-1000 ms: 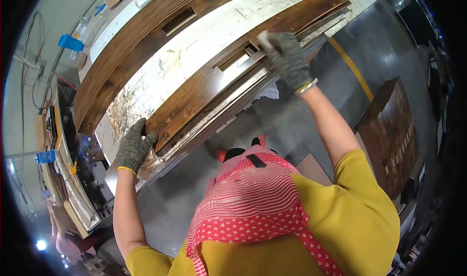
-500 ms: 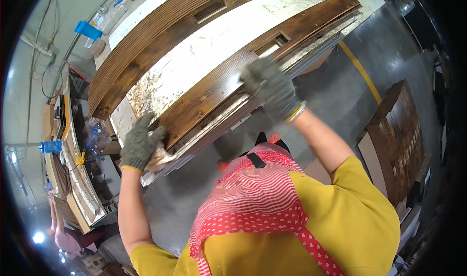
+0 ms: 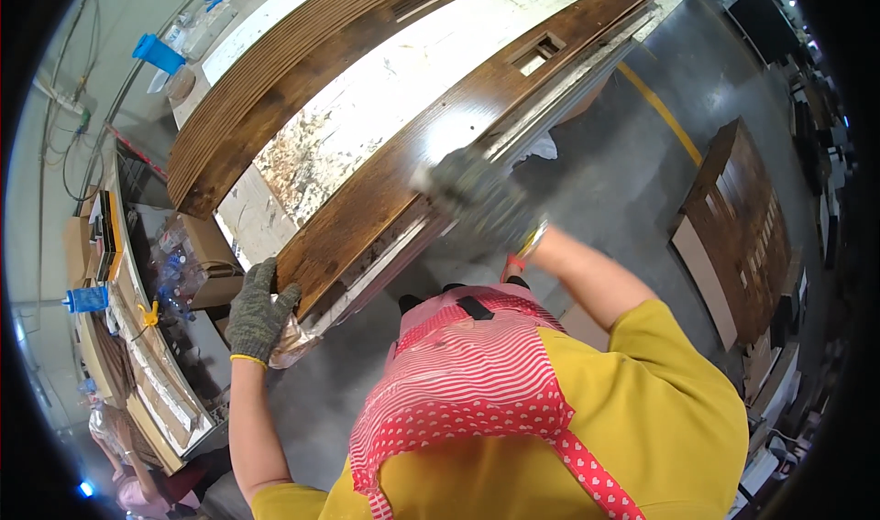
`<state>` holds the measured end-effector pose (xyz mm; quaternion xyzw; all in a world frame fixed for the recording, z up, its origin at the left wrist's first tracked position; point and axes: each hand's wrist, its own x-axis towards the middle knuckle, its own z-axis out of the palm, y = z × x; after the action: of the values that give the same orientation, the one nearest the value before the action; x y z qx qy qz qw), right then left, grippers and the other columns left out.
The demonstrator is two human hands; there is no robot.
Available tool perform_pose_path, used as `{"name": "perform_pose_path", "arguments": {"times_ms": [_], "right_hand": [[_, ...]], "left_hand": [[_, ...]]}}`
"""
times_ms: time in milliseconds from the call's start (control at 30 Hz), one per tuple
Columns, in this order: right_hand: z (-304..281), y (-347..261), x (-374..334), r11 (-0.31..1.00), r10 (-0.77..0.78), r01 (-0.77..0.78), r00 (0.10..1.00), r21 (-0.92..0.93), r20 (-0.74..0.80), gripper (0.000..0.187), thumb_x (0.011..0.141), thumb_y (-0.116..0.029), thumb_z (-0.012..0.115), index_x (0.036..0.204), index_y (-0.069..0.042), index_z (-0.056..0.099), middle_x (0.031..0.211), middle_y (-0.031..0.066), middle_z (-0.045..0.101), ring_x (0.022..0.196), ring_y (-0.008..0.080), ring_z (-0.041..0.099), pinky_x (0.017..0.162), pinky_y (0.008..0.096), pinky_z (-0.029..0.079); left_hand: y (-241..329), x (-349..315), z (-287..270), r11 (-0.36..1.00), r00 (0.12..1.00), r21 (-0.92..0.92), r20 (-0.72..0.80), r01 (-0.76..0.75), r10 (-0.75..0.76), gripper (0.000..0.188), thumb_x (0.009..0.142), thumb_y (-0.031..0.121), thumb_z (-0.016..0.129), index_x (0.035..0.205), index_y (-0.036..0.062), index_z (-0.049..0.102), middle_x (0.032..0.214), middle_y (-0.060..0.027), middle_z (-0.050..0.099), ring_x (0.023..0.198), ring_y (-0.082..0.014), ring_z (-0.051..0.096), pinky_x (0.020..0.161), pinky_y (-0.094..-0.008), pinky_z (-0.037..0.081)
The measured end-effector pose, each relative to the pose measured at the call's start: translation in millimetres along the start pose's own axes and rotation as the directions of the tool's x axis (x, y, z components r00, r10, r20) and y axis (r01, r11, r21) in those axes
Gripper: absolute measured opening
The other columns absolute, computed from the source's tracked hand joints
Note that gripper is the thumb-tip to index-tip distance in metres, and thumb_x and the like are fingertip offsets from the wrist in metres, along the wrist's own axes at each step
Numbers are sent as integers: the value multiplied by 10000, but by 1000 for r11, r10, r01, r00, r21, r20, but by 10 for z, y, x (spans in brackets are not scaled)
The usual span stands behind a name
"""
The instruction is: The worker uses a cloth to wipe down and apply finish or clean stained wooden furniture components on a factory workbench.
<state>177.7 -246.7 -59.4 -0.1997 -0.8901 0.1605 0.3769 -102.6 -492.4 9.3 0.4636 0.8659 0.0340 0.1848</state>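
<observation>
A long brown wooden board (image 3: 385,176) with a glossy face and a rectangular cutout lies along the near edge of the worktable. My left hand (image 3: 257,314), in a grey-green knit glove, grips its left end, thumb and fingers around the corner. Crumpled brownish wrapping (image 3: 293,341) hangs just below that hand. Over the near edge at the board's middle is my right hand (image 3: 481,199), gloved alike and smeared by motion. Its fingers are bent around something small and pale, too blurred to make out, against the board.
A second brown board (image 3: 275,98) with ribbed grooves lies farther back on the stained white tabletop (image 3: 357,98). A blue container (image 3: 159,53) stands at the far left. Brown panels (image 3: 742,218) lean at the right. Another person (image 3: 137,483) is at the lower left.
My right hand has travelled left and nearer along the board, away from the cutout. My left hand stays at the board's left end. The view has shifted slightly.
</observation>
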Motion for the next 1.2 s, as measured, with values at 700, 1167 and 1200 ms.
{"name": "perform_pose_path", "arguments": {"times_ms": [700,1167,1200], "right_hand": [[-223,549,273,991,124,-116,982,62,-142,215,813,-24,697,1022,-68,676,947,118,649,875,265,614,739,368,508],[153,-353,181,964,234,-229,972,138,-26,161,788,-74,682,949,-75,670,919,140,631,830,317,597,743,398,498],[142,-352,199,966,257,-258,958,14,-128,158,783,-61,686,940,-71,677,925,139,640,835,315,596,749,401,498]], "left_hand": [[-220,-370,-457,959,973,176,8,224,-229,538,853,379,662,1310,125,537,1300,-157,563,1174,-357,560,990,-418,447],[-753,-203,-78,989,997,-135,48,-54,61,566,869,285,665,1367,61,515,1277,-211,605,1183,-341,586,1003,-393,443],[-795,-185,-47,987,995,-140,51,-74,82,566,869,285,665,1367,61,515,1277,-211,605,1183,-341,586,1003,-393,443]]}}
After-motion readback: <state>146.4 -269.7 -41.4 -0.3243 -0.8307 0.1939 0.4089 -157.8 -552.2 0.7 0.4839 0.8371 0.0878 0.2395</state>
